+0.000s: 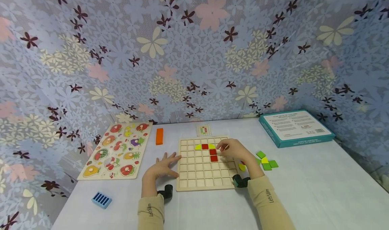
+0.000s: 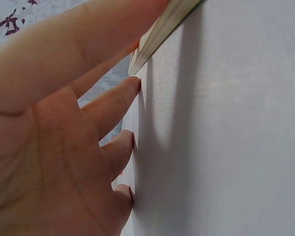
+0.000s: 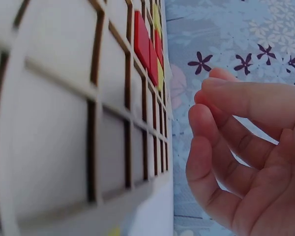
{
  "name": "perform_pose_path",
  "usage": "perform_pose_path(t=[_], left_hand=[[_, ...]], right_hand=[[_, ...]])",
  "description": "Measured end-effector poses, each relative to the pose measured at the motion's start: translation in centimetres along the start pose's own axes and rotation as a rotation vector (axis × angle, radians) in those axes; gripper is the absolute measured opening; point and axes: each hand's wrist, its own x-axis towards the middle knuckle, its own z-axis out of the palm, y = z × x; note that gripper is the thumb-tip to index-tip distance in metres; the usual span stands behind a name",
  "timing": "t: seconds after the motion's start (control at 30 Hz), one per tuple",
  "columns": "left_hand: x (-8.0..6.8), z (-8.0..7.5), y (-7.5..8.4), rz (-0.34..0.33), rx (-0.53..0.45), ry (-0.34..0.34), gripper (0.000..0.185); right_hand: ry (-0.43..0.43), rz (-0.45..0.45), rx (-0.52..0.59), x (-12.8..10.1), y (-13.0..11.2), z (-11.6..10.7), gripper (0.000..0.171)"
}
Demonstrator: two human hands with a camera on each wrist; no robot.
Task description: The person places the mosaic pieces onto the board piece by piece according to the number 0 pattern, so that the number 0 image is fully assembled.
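A pale desk (image 1: pixel 319 189) spreads beneath both hands on my remote feed. Left of the left fingers lies a fruit puzzle board (image 1: pixel 124 150); between the two sets of fingers sits the wooden grid board (image 1: pixel 200 174); farther out and right of the right fingers rests a teal box (image 1: pixel 297 127).

At the grid's left edge, the left hand (image 1: pixel 161 166) has its fingers spread, gripping nothing. The right hand (image 1: pixel 237 149) bends its fingers together above the grid's far right part; I cannot tell whether a piece is pinched between them. A small pattern card (image 1: pixel 204 130) lies beyond those fingertips and to their left. Loose green tiles (image 1: pixel 267 166) lie to their right, nearer the wearer. Just left of them, seated in cells, are red tiles (image 1: pixel 214 158) and yellow pieces (image 1: pixel 198 147).

In my judgement, clean placing calls for the left fingers to brace the edge lightly, and the right fingers to match the card, square each piece over its cell, lower it flat and lift straight up, sparing its neighbours.
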Motion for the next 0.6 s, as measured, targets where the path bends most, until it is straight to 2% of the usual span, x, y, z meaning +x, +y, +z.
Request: perform_pose_path(t=[0.17,0.37,0.6], left_hand=[[0.1,-0.1,0.1,-0.007,-0.003,0.001,0.077],[0.2,-0.1,0.1,-0.005,-0.013,0.006,0.077],[0.2,-0.1,0.2,-0.021,-0.036,0.007,0.078]], right_hand=[[0.004,-0.043,-0.036,-0.4,0.5,-1.3,0.019],[-0.007,-0.037,-0.083,-1.2,1.2,-2.6,0.018],[-0.052,0.008,-0.114,-2.0,2.4,-3.3,0.018]])
